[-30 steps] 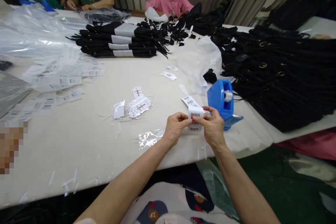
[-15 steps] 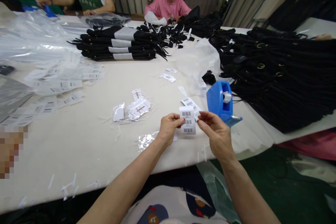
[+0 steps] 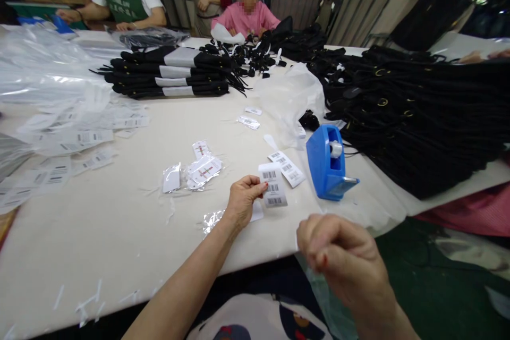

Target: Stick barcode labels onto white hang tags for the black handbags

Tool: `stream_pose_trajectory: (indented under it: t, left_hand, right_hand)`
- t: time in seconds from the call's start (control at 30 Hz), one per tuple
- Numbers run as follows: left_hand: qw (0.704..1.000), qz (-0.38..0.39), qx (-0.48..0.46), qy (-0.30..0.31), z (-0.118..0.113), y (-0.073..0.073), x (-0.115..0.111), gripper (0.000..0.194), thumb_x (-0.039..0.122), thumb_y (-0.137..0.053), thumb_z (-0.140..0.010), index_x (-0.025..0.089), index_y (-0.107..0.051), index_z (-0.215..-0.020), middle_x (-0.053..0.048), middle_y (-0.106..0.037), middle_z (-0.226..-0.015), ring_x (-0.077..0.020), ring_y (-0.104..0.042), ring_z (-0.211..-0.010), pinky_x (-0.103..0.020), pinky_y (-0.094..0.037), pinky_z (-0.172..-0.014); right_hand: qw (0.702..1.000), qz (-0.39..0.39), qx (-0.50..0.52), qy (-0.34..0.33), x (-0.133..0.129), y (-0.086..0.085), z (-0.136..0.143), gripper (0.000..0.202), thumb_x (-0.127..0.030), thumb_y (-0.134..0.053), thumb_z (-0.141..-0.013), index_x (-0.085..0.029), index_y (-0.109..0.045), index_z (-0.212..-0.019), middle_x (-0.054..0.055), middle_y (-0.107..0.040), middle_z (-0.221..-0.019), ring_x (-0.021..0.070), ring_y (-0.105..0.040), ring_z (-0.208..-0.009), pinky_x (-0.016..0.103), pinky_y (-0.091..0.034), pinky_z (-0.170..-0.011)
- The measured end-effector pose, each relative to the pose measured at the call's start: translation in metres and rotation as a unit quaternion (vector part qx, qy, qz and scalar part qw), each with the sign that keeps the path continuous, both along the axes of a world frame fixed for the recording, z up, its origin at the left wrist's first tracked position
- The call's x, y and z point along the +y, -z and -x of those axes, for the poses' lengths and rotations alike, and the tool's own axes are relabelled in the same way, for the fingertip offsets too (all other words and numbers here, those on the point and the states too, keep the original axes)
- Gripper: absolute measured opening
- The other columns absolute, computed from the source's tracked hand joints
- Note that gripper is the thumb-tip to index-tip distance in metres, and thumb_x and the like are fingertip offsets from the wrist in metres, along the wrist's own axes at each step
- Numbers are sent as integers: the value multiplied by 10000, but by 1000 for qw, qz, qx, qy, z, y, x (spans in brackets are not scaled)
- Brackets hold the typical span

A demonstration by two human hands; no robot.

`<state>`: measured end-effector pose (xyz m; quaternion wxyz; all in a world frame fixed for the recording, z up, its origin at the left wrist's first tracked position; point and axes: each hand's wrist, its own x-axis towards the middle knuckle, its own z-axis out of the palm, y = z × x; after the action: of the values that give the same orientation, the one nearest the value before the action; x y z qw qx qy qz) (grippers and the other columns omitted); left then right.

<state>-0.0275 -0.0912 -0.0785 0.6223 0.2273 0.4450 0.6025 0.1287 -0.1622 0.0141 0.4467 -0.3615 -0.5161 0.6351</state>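
Between thumb and fingers, my left hand [image 3: 246, 196] pinches a white barcode label strip [image 3: 274, 187] just above the table. My right hand [image 3: 338, 255] is raised near the table's front edge, its fingers curled together; a bit of white shows at the fingertips, too small to identify. Behind the held strip lies another barcode strip [image 3: 287, 168]. A blue tape dispenser [image 3: 324, 164] stands right of the strips. Left of my left hand are bagged tags [image 3: 204, 171] and a small clear packet [image 3: 172, 178]. Another clear packet [image 3: 212, 220] lies partly behind my left forearm.
Stacked black items with grey bands [image 3: 175, 71] lie at the back. A large black pile [image 3: 422, 111] covers the right side. Plastic bags [image 3: 51, 69] and label sheets [image 3: 79, 138] spread over the left. A person in pink [image 3: 247, 18] and another in green are across the table [image 3: 131, 239].
My right hand has left the label strip and come down and toward me, its fingers now curled. My left hand still holds the strip. The view has shifted slightly.
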Motion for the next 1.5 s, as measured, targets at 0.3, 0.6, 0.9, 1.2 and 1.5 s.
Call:
stream_pose_trajectory:
  t: [0.3,0.6,0.9,1.2,1.5]
  left_hand:
    - [998,-14,11,53,-5,0,-10,229,237,-762,-502,122,-572,-557,13,-564,-514,-74,-480,-493,-206,-372,-527]
    - [998,0,16,60,-14,5,-14,224,288,-756,-538,121,-623,-607,3,-586,-559,-78,-491,-512,-207,-388,-527]
    - [998,35,-8,55,-13,5,-14,261,307,-774,-508,112,-623,-595,-10,-603,-572,-84,-503,-501,-211,-405,-511]
    - [997,26,-52,59,-12,8,-16,235,271,-771,-524,106,-622,-601,-6,-604,-564,-74,-499,-493,-205,-404,-514]
    - [998,29,-48,39,-10,6,-19,279,303,-770,-514,98,-587,-560,-23,-600,-535,-90,-498,-469,-221,-383,-505]
  right_hand:
    - [984,23,-105,143,60,64,2,251,-395,-680,-669,-194,-654,-815,12,-639,-769,146,-563,-717,270,-447,-654]
    - [973,55,-66,213,66,77,16,241,-294,-766,-529,-167,-561,-521,-50,-552,-523,89,-485,-499,230,-411,-497]
    - [983,141,45,106,75,70,10,212,-370,-684,-667,-168,-657,-727,-13,-628,-662,96,-540,-589,228,-429,-573]
    - [967,203,115,99,79,73,15,189,-269,-742,-586,-167,-665,-726,-14,-643,-649,99,-549,-570,216,-418,-549]
    - [974,193,85,79,76,68,16,218,-330,-719,-645,-159,-667,-770,22,-663,-720,146,-592,-647,251,-448,-594]
